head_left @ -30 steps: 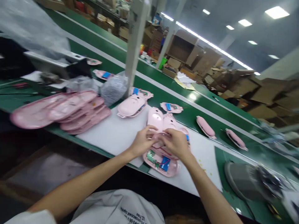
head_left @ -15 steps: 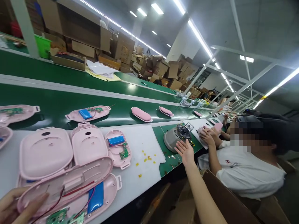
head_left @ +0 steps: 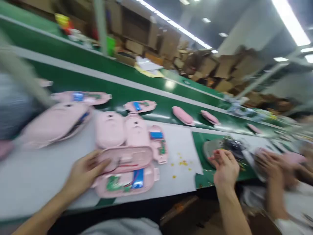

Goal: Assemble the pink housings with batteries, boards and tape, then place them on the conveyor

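Observation:
My left hand [head_left: 89,168] grips the left end of a pink plastic shell half [head_left: 143,152], thumb on its inner face. This half is tilted up, hollow side toward me, a red wire along it. Just below lies the matching pink half [head_left: 150,186], with a blue battery [head_left: 138,179] and green circuit board [head_left: 112,183] inside. My right hand [head_left: 226,166] is raised at the front of a round grey device [head_left: 210,148], which looks like a tape dispenser. Its fingers are curled together; blur hides whether anything small is between them.
Closed pink shells [head_left: 111,129] and an open one with a battery [head_left: 161,156] lie on the white sheet [head_left: 178,140]. Small yellow bits [head_left: 183,162] are scattered there. More shells [head_left: 182,115] line the green bench [head_left: 163,112]. A co-worker's hands [head_left: 269,163] work at right.
My view has swung left and down. My right hand, spread out before, has curled its fingers beside the grey device. My left hand still holds the tilted shell half.

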`<control>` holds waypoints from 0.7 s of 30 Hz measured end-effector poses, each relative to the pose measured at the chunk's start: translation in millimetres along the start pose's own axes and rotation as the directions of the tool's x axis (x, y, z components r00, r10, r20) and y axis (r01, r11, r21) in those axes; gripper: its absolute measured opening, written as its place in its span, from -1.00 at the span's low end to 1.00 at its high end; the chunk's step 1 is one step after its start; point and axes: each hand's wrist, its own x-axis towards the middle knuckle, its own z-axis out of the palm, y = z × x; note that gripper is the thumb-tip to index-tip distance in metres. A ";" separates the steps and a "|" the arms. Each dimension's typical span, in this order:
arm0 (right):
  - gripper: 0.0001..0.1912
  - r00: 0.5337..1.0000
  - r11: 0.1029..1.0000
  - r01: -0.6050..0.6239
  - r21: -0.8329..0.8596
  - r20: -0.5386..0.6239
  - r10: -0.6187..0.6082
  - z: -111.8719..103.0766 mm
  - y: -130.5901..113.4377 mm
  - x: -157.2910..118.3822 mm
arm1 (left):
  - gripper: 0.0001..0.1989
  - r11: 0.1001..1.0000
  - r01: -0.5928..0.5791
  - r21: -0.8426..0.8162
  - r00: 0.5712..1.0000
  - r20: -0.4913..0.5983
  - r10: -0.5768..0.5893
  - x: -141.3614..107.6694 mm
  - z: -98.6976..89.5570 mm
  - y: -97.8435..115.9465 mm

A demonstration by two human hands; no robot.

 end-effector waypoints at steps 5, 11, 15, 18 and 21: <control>-0.78 0.297 0.746 0.666 -0.008 0.920 -0.255 114.6 -14.5 -115.3 | -0.55 0.927 0.109 -0.359 0.980 0.194 -0.040 -6.1 6.2 8.5; -0.82 -0.061 0.179 0.980 0.088 0.986 -0.153 182.1 9.9 -149.7 | -0.71 0.874 0.001 -0.486 0.972 0.205 0.113 -14.7 12.2 5.7; -0.81 -0.066 0.007 0.998 0.068 0.985 -0.158 182.6 16.6 -153.0 | -0.66 0.862 -0.070 -0.503 0.966 0.180 0.184 -15.0 14.8 -0.1; -0.80 -0.055 -0.017 0.998 0.053 0.982 -0.181 182.7 18.6 -156.8 | -0.63 0.874 -0.096 -0.476 0.965 0.171 0.200 -15.1 15.1 -5.7; -0.74 0.116 0.062 0.993 -0.103 0.957 -0.267 186.5 20.0 -149.3 | -0.62 0.901 -0.110 -0.419 0.963 0.179 0.200 -14.1 12.5 -8.7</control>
